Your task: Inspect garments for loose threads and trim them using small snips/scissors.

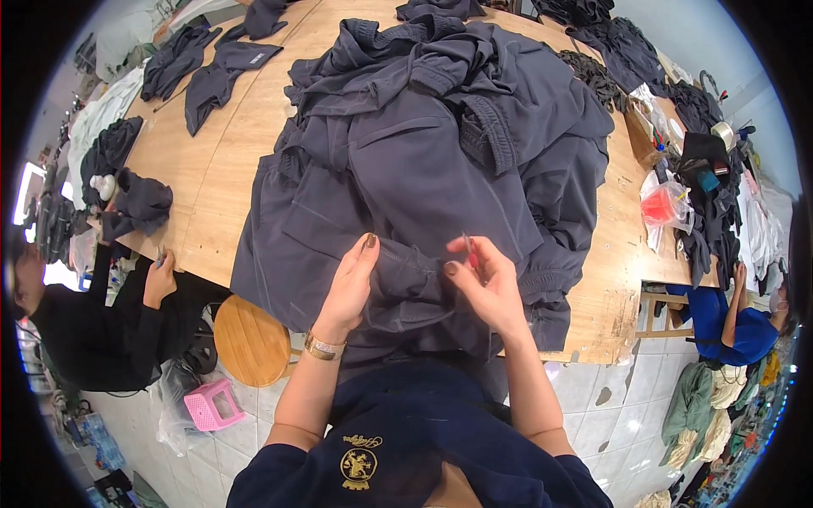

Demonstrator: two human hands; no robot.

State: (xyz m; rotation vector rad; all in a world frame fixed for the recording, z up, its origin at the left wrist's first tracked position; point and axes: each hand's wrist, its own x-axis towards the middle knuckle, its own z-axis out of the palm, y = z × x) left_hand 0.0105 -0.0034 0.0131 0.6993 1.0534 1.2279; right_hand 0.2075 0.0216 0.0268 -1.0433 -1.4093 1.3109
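A pair of dark grey trousers (406,288) is stretched between my hands at the table's near edge. My left hand (349,288) is closed on the fabric at its left side, thumb on top. My right hand (489,284) holds a small cutting tool with a red handle (473,259), which looks like thread snips, its metal tip pointing up and away from me. The thumb of that hand also rests at the cloth's edge. Beyond both hands lies a large heap of dark grey garments (398,161) with seams and elasticated cuffs showing.
The wooden table (229,161) carries more dark garments (220,76) at the far left. A person in black (93,330) sits at left, a person in blue (737,326) at right. A round stool (250,339) and a pink stool (213,405) stand on the floor at left.
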